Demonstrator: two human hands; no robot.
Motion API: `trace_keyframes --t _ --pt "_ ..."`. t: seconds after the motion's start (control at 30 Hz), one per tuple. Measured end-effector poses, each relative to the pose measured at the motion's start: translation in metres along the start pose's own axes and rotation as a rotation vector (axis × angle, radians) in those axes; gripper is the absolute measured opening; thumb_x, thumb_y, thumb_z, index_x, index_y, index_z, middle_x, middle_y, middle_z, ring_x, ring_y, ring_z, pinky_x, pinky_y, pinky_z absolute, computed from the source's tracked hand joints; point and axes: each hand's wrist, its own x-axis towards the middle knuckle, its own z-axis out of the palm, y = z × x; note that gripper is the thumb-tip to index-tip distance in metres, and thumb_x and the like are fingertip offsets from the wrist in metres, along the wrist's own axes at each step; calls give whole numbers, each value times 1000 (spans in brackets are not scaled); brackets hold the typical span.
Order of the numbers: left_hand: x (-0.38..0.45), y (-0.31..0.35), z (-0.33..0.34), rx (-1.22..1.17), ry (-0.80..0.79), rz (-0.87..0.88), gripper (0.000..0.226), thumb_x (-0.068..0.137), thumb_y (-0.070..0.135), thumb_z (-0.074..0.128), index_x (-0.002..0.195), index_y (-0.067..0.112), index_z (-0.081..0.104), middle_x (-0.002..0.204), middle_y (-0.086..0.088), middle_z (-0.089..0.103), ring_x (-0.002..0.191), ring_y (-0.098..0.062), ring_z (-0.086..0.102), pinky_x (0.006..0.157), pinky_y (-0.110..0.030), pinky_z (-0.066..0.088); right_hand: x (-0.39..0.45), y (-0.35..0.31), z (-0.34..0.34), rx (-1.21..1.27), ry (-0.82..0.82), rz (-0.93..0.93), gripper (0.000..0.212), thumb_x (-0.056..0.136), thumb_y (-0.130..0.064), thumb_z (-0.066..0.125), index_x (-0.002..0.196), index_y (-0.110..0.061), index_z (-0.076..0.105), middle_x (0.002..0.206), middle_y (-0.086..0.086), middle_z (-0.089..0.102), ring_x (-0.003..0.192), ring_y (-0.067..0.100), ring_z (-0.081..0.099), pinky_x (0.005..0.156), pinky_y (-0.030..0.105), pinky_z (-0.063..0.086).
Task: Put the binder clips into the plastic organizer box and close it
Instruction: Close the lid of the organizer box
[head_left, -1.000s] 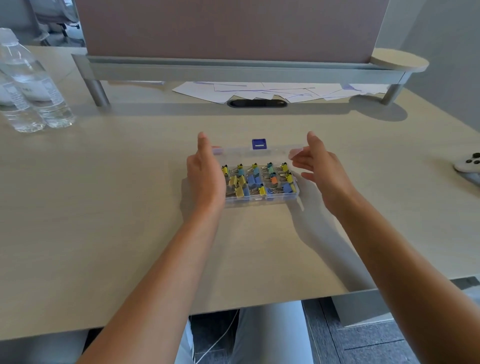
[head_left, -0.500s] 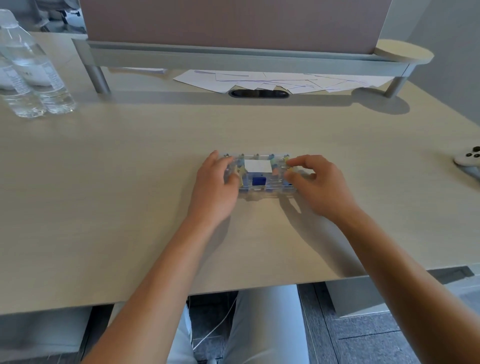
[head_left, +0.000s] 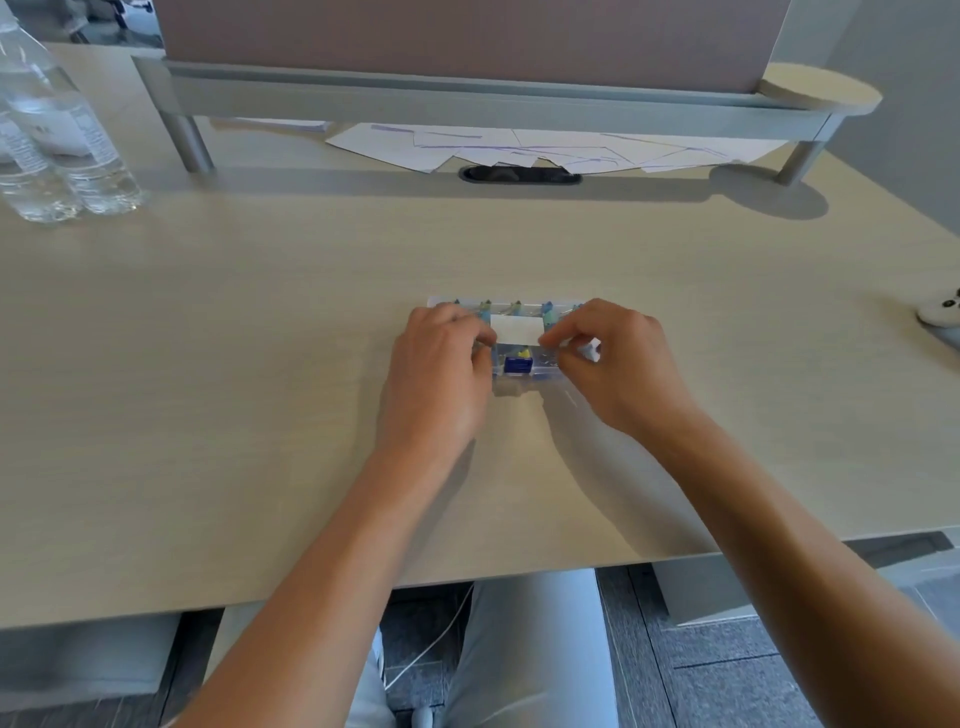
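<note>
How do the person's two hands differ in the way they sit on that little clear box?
The left hand covers the left end of the box, its fingers curled over the lid, while the right hand covers the right end. The right hand's fingertips pinch at the lid beside the white label; the left hand's fingertips are mostly hidden. Both press down on the closed box on the desk.
</note>
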Motion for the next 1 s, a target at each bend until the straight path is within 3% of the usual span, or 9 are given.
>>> trace_keyframes --t 0.07,0.13,0.23,0.43,0.67,1.0 --pt "1 2 0 -53 -2 -36 13 86 15 67 94 21 75 105 7 63 107 -16 52 87 -34 46 6 -2 0 66 -15 41 13 85 -11 77 94 -19 82 92 -7 71 80 12 63 68 12 42" --pt "2 2 0 -90 -12 -90 9 83 26 74 91 25 73 104 10 60 106 -13 50 85 -31 46 10 -3 0 107 -49 73 10 81 -22 84 91 -23 81 92 -5 71 80 14 63 67 20 47" --pt "3 3 -3 -104 -66 -111 23 76 38 81 94 28 71 106 12 57 109 -12 49 81 -31 46 11 -6 0 115 -99 69 15 76 -33 88 89 -28 80 94 -5 70 80 14 61 69 25 49" --pt "-4 4 -6 -37 -103 -48 33 74 28 80 103 22 68 115 10 55 113 -13 46 84 -30 44 7 -5 -3 9 -133 -27 27 73 -33 91 97 -28 79 100 -9 64 79 4 57 64 8 38" --pt "-8 3 -4 4 -87 -6 33 76 26 80 105 19 67 117 7 55 114 -15 46 82 -31 45 -4 -6 9 -108 -29 -161 28 72 -29 89 95 -19 77 96 -6 64 86 18 58 66 35 48" --pt "-8 3 -1 64 -94 52 30 78 23 75 105 18 63 114 4 55 112 -19 49 80 -30 43 -9 -9 15 -206 28 -170 25 76 -27 85 99 -22 75 99 -3 66 89 22 60 65 35 50"
